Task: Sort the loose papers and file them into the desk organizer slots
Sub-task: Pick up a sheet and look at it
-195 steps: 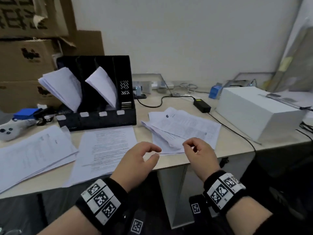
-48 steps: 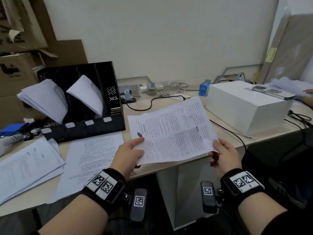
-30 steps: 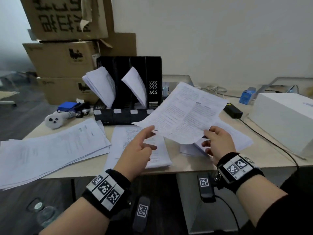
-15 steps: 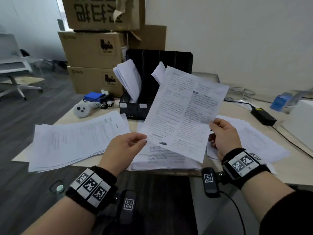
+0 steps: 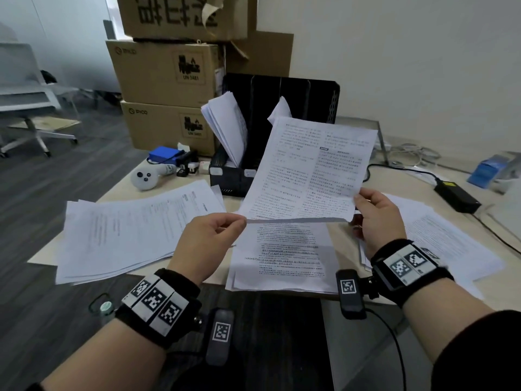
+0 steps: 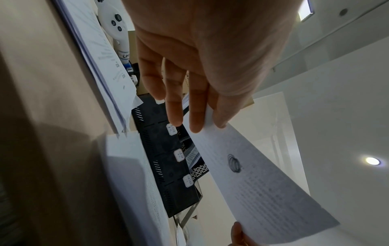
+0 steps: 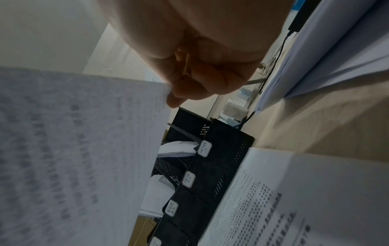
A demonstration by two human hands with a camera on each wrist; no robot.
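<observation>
I hold a printed sheet upright above the desk, in front of the black desk organizer. My left hand pinches its lower left corner, thumb against fingers. My right hand grips its lower right corner. In the left wrist view the sheet runs from my left fingers down to the other hand's thumb. In the right wrist view the sheet fills the left side, and the organizer shows white slot labels. Two organizer slots hold paper bundles.
Loose paper piles lie on the desk: a wide one on the left, one in the middle, one on the right. A white controller and a blue box sit far left. Cardboard boxes stand behind. A black power adapter lies on the right.
My left hand has closed on the sheet's lower left corner, and both hands have raised the sheet closer to the organizer. My view has swung further left.
</observation>
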